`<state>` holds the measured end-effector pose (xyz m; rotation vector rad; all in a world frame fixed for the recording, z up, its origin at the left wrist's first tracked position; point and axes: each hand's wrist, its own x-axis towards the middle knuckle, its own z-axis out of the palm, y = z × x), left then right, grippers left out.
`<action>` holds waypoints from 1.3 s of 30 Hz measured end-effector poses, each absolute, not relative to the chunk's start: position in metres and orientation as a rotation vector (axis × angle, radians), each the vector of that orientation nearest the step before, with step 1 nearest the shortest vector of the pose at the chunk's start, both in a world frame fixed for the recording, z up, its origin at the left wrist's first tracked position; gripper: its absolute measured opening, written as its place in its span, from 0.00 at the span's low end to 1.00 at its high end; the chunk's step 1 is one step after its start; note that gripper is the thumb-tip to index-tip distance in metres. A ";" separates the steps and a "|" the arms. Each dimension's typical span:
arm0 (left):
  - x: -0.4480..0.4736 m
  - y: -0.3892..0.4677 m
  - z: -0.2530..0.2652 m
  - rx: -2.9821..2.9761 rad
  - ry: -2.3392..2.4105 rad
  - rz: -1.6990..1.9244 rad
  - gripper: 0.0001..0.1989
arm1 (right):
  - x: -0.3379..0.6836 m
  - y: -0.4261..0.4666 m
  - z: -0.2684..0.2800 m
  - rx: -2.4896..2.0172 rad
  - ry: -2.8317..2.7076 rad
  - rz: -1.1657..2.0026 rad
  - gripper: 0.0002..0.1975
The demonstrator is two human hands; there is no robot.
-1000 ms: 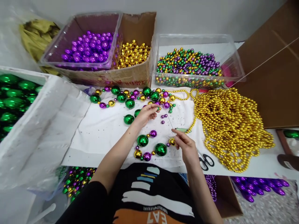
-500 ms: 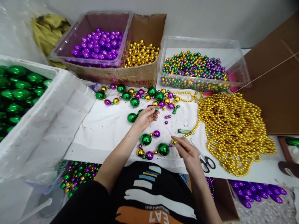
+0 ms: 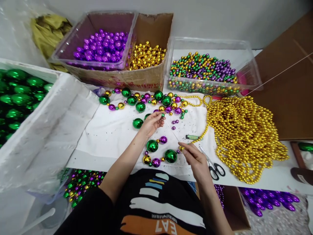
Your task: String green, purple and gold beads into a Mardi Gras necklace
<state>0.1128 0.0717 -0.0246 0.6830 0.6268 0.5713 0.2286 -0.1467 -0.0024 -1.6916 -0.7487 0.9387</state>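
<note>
Pinching, left hand (image 3: 152,124): fingertips together on a small green bead (image 3: 163,115), center of the frame.
Pinching, right hand (image 3: 195,156): thumb and fingers closed on a pale string (image 3: 172,128), right of center; the string slants up, taut, to the left hand.
Short strand: large and small beads (image 3: 156,162) in a curve on the white cloth (image 3: 110,130), lower center; its right end lies by the right fingertips, which partly hide it.
Loose beads: small purple ones (image 3: 173,122) and small green ones (image 3: 182,115), right of the left hand; large green balls (image 3: 138,123) lie behind that hand, one partly covered.
Long strand: multicolored beads (image 3: 132,100) across the upper center.
Right side: black-handled scissors (image 3: 211,164) just beside the right forearm; a green tool (image 3: 193,137) above the right hand; a heap of gold bead chain (image 3: 246,137) farther right.
Upper edge: a cardboard box (image 3: 110,78) with purple and gold beads; a clear tub (image 3: 212,39) of mixed beads.
Left edge: a white-walled box (image 3: 49,107) of green balls.
</note>
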 end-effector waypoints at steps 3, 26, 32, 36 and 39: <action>0.112 0.071 -0.025 0.681 0.629 0.572 0.13 | 0.229 -0.146 -0.003 -1.687 -0.748 0.933 0.14; 0.148 0.113 -0.016 2.189 1.204 0.509 0.04 | 0.224 -0.130 -0.024 -1.498 -0.314 0.982 0.10; 0.160 0.115 -0.028 1.823 1.067 0.714 0.15 | 0.220 -0.135 -0.022 -1.543 -0.359 0.968 0.11; 0.141 0.105 -0.015 1.329 0.916 0.680 0.12 | 0.220 -0.140 -0.019 -1.585 -0.372 0.967 0.12; 0.127 0.096 -0.005 0.979 0.814 0.595 0.15 | 0.219 -0.141 -0.013 -1.576 -0.378 0.978 0.11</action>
